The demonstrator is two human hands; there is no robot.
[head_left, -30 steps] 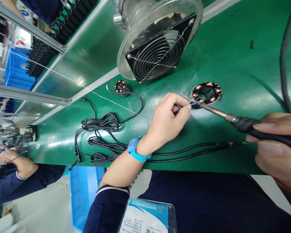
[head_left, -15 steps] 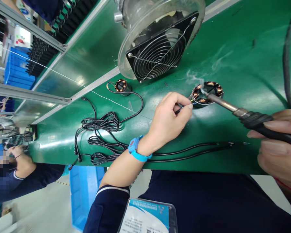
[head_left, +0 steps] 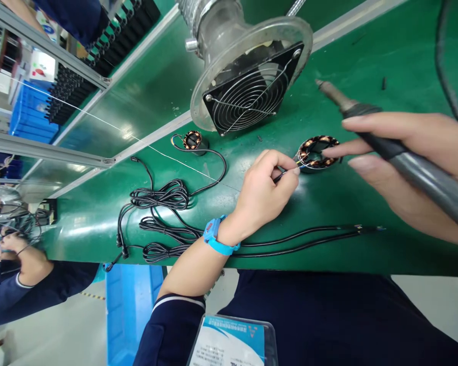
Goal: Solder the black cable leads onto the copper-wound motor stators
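Observation:
My left hand pinches a black cable whose thin coloured wires run to a motor stator. The stator is a ring of copper coils standing on the green bench. My right hand is closed around a soldering iron, its tip raised and pointing up and left, apart from the stator. The right index finger reaches out to the stator's near right rim. Further left stands a second, smaller stator with a cable joined to it.
A fume extractor with a fan grille stands behind the stator. Coiled black cables lie to the left. A blue bin sits below the bench edge. Another person's arm is at far left.
My right hand has lifted the soldering iron off the stator, its tip now up and back, and its index finger has extended to the stator. The smoke is gone. My left hand keeps its pinch.

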